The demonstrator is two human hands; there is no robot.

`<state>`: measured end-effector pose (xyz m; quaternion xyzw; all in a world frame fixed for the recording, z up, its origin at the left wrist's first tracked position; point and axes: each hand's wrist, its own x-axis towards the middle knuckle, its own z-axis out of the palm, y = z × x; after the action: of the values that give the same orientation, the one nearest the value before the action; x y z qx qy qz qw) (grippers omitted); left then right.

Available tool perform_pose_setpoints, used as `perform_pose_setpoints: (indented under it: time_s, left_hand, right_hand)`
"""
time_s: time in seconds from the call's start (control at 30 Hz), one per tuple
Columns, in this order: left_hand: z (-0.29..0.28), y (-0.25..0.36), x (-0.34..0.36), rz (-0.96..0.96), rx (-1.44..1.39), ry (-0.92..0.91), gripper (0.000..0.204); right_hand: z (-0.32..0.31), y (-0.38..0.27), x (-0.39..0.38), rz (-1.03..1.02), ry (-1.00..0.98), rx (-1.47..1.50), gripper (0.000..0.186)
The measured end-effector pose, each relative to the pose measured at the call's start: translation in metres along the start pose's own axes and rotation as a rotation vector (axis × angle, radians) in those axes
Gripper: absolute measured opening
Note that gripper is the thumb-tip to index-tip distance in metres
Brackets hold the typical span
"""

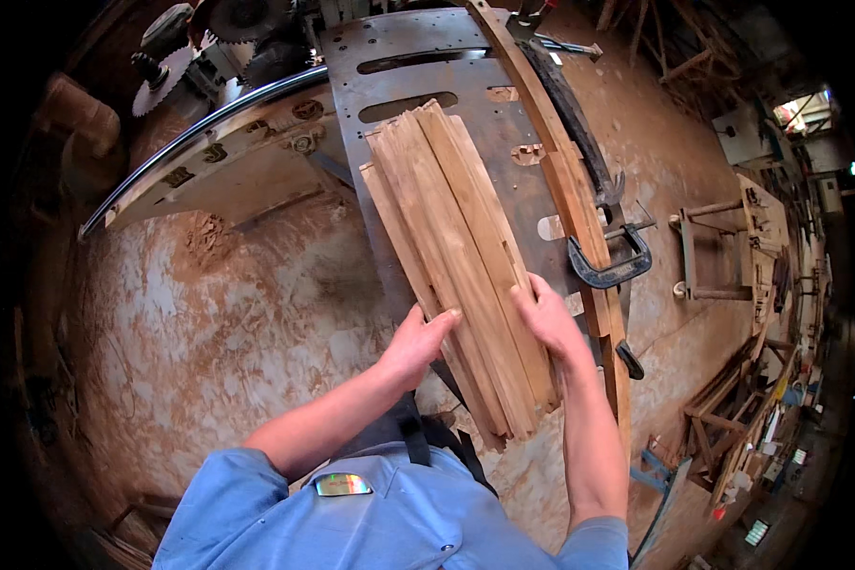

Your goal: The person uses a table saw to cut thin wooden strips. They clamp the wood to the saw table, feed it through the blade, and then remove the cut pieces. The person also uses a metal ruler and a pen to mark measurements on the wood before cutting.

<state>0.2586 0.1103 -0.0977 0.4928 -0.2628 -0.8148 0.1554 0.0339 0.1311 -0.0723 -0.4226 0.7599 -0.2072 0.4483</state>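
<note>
Gripping a bundle of wooden strips (456, 247) from both sides, the two hands face each other across it. The left hand (416, 348) is partly closed on the left edge, its thumb laid over the upper face and its other fingers mostly hidden below. The right hand (551, 318) is curled around the opposite edge, thumb on top; how far its fingers reach underneath cannot be told.

The strips lie side by side lengthwise, their ends uneven. The near end extends from between the hands toward the blue shirt (370, 518), while the far end reaches ahead of them over the metal desk (465, 84); whether it rests on the surface is unclear. Slots are cut through the desk ahead of the hands.

Just beyond the right hand, a long wooden beam (572, 204) runs along the desk's right side, with a black C-clamp (610, 280) on it. Farther right of that hand, a wooden frame (717, 209) stands on the dusty floor (209, 323). Well ahead and to the left of the left hand are a curved metal rail (209, 126) and a toothed saw blade (166, 84).
</note>
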Motion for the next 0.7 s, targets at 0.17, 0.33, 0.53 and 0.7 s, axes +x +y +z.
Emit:
perform_pose_setpoints:
  time_s: [0.17, 0.33, 0.53, 0.7]
  left_hand:
    - [0.009, 0.004, -0.005, 0.019, -0.085, 0.033, 0.062]
    - [0.01, 0.009, -0.015, 0.053, -0.01, 0.019, 0.06]
    - [0.002, -0.044, -0.034, 0.137, -0.072, -0.048, 0.057]
    - [0.009, -0.075, -0.056, 0.146, -0.063, -0.071, 0.07]
  right_hand:
    - [-0.002, 0.006, 0.014, 0.045, -0.028, -0.073, 0.054]
    - [0.005, 0.001, -0.001, 0.084, -0.004, 0.098, 0.055]
    - [0.027, 0.058, -0.041, 0.14, -0.104, 0.323, 0.049]
    - [0.03, 0.069, -0.074, 0.148, -0.11, 0.28, 0.039]
